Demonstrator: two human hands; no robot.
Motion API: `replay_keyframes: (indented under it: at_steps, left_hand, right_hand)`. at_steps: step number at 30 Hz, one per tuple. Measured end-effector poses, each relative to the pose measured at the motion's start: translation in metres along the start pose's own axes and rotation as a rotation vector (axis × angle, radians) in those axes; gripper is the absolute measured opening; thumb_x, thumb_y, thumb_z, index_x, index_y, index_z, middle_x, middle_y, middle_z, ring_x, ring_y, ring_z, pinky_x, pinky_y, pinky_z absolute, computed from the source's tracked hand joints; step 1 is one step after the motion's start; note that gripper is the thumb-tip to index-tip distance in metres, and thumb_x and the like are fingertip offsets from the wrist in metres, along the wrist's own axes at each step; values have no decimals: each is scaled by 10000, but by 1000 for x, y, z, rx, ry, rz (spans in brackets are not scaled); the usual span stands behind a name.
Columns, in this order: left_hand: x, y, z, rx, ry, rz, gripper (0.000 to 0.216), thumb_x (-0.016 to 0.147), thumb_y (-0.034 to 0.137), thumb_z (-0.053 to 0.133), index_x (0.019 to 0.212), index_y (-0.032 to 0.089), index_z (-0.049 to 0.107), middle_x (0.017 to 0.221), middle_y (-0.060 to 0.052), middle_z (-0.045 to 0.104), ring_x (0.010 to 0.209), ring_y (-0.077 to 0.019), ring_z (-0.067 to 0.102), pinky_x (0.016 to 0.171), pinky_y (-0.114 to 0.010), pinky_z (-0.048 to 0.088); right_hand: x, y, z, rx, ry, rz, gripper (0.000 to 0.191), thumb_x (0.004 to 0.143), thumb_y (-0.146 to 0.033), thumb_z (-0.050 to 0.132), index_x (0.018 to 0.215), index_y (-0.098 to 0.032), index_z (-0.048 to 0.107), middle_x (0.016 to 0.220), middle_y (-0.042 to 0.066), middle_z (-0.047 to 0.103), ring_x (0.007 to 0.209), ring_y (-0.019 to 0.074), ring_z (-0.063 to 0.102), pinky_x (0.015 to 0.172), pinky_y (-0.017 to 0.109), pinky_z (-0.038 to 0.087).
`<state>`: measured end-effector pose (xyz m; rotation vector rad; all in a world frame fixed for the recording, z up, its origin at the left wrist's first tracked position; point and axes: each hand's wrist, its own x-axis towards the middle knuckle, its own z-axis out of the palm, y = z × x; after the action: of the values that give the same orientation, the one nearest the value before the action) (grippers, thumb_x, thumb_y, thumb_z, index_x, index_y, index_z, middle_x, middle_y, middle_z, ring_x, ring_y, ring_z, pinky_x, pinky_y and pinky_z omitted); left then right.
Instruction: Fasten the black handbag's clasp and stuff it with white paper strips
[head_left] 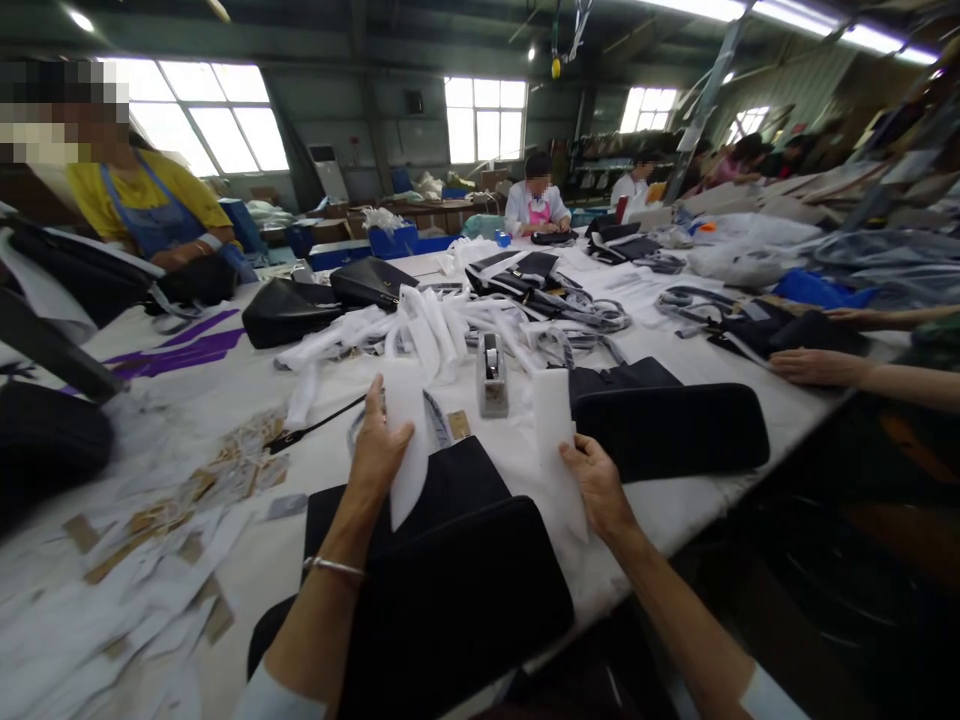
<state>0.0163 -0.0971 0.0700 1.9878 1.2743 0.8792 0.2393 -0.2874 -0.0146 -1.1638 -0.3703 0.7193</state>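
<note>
My left hand (pixel 381 445) grips a white foam sheet (pixel 409 430), held upright with its lower end over a black bag (pixel 457 590) lying flat. In my right hand (pixel 598 480) is a second white foam strip (pixel 553 420), pinched at its right edge between thumb and fingers. Between the hands, farther back, stands a clear tape dispenser (pixel 492 375) with a roll in it. Another black bag (pixel 667 430) lies beyond my right hand. Behind the dispenser is a heap of white foam pieces (pixel 431 335).
Tags and paper strips (pixel 202 510) are scattered at the left, near purple strips (pixel 180 345). Black bags (pixel 292 310) stand farther back. A co-worker's hands (pixel 821 365) rest by a black bag at the right. A person in yellow (pixel 161 200) works at the left.
</note>
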Motion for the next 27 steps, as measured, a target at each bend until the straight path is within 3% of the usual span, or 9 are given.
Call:
replay_keyframes:
  at_steps: [3, 6, 8, 11, 13, 15, 21, 24, 27]
  left_hand:
    - [0, -7, -7, 535, -50, 142, 618, 799, 60, 502, 1397, 206, 452, 1476, -172, 403, 1235, -361, 520, 1007, -536, 440]
    - [-6, -7, 5, 776, -73, 344, 555, 793, 69, 545, 1337, 175, 528, 1562, -187, 244, 1374, -389, 348, 1076, -567, 358]
    - [-10, 0, 21, 747, -194, 515, 511, 827, 92, 531, 1328, 196, 541, 1548, -152, 300, 1412, -341, 297, 1116, -522, 324]
    - [-13, 12, 50, 648, -509, 714, 457, 888, 99, 442, 1295, 265, 569, 1470, -56, 454, 1418, -273, 294, 1153, -490, 268]
    - [-14, 16, 66, 631, -692, 769, 445, 886, 96, 437, 1266, 279, 581, 1404, -34, 525, 1409, -267, 305, 1163, -522, 218]
    - [-13, 15, 78, 668, -799, 769, 430, 852, 85, 469, 1224, 259, 597, 1314, -52, 583, 1372, -279, 349, 1154, -559, 190]
    - [-11, 14, 81, 754, -774, 831, 254, 771, 142, 545, 1004, 210, 621, 1034, -71, 593, 1061, -257, 518, 1104, -479, 267]
    - [-15, 14, 75, 772, -752, 829, 206, 730, 123, 553, 919, 194, 592, 1006, -78, 585, 1014, -257, 510, 1039, -442, 334]
    - [-21, 9, 68, 715, -694, 856, 207, 736, 87, 531, 901, 206, 572, 981, -56, 602, 1054, -245, 509, 1090, -451, 271]
  right_hand:
    - [1, 10, 5, -114, -61, 12, 479, 709, -509, 778, 1028, -183, 629, 835, 33, 719, 701, 213, 666, 630, 315, 533]
    - [3, 16, 14, -245, -83, -28, 433, 718, -527, 760, 920, -159, 655, 803, 54, 710, 733, 229, 655, 641, 309, 503]
    - [7, 19, 20, -324, -65, -77, 408, 739, -538, 736, 882, -167, 641, 769, 45, 696, 715, 220, 633, 616, 294, 471]
    - [13, 25, 24, -405, -15, -154, 386, 797, -556, 666, 901, -189, 605, 762, 26, 678, 687, 198, 602, 603, 283, 443]
    - [16, 28, 25, -438, 28, -198, 377, 825, -559, 629, 926, -198, 586, 764, 13, 661, 672, 183, 579, 598, 275, 431]
    - [19, 30, 24, -456, 69, -230, 364, 837, -556, 614, 930, -206, 570, 734, -6, 627, 639, 165, 543, 577, 264, 414]
    - [22, 34, 21, -423, 53, -229, 373, 826, -551, 629, 964, -214, 547, 752, -3, 642, 655, 172, 572, 585, 267, 447]
    - [22, 29, 23, -379, 17, -208, 382, 804, -518, 679, 988, -210, 548, 801, 18, 668, 704, 186, 605, 618, 277, 478]
    - [23, 13, 28, -300, 84, -232, 366, 782, -484, 721, 958, -227, 530, 817, 12, 651, 673, 166, 585, 559, 251, 466]
